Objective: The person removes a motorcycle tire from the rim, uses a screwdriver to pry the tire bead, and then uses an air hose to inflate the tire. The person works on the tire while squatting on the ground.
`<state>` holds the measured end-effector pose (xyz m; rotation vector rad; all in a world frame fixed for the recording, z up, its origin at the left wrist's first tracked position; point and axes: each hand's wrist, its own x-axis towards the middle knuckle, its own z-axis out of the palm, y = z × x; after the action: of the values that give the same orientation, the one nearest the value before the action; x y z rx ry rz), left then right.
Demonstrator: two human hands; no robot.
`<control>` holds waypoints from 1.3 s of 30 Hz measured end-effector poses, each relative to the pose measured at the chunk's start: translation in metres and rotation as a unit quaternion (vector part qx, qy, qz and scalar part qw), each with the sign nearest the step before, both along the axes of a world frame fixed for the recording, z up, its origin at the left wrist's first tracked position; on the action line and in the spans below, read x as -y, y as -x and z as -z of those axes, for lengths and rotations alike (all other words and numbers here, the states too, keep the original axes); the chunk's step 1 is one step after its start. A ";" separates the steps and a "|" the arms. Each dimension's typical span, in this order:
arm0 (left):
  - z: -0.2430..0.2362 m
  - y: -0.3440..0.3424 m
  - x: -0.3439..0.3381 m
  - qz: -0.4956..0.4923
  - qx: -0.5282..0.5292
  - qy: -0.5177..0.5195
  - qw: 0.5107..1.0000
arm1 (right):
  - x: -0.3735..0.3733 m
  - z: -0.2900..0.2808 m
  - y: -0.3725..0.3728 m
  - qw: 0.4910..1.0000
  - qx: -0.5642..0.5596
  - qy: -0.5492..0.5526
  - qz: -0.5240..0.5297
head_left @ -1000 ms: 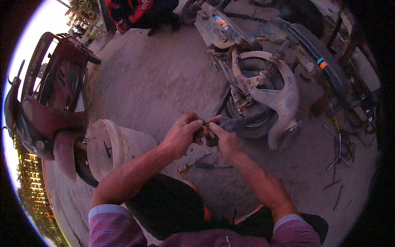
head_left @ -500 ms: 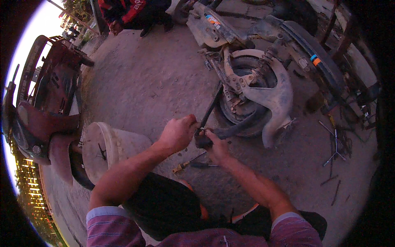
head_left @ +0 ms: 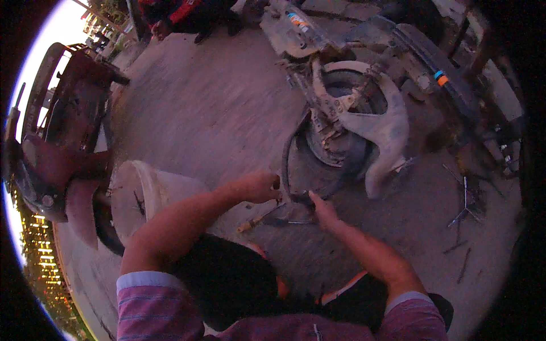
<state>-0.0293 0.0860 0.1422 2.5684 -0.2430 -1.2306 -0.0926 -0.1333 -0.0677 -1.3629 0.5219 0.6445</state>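
Note:
A black rubber inner tube (head_left: 286, 165) hangs out of the wheel (head_left: 327, 150) of a dusty motorbike (head_left: 378, 133) lying on its side. At the near bend of this loop, my right hand (head_left: 325, 215) grips the tube, thumb on top. My left hand (head_left: 261, 187) is just left of the loop, apart from it, with its fingers curled together. Whatever those fingers may hold is blurred and hidden. Beneath my hands, a yellow-handled screwdriver (head_left: 250, 224) lies on the ground beside a thin metal rod (head_left: 300, 222).
A pale bucket (head_left: 149, 187) stands left of my left forearm, a dark object inside. Farther left is another motor vehicle (head_left: 62, 165). A Y-shaped wrench (head_left: 466, 202) and thin rods lie at the right. At the far side, a person in red and black (head_left: 182, 14) crouches.
My left hand has come off the tube and shifted slightly right. My right hand has moved right and a little down with the tube, which now hangs in a wider loop.

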 end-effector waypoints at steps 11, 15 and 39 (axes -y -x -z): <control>0.038 -0.060 -0.023 0.059 0.108 -0.083 0.989 | 0.014 -0.069 -0.030 0.991 0.112 0.034 0.063; 0.049 -0.079 -0.028 0.022 0.156 -0.045 0.987 | 0.007 -0.067 -0.042 0.998 0.041 -0.001 0.040; 0.108 -0.180 -0.024 -0.323 -0.082 0.364 0.869 | 0.058 -0.063 -0.025 0.988 0.026 -0.065 0.139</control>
<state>0.1510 0.1097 0.0339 1.6612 0.1642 -0.8549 -0.0677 -0.1915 -0.0051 -1.1558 0.6045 0.4068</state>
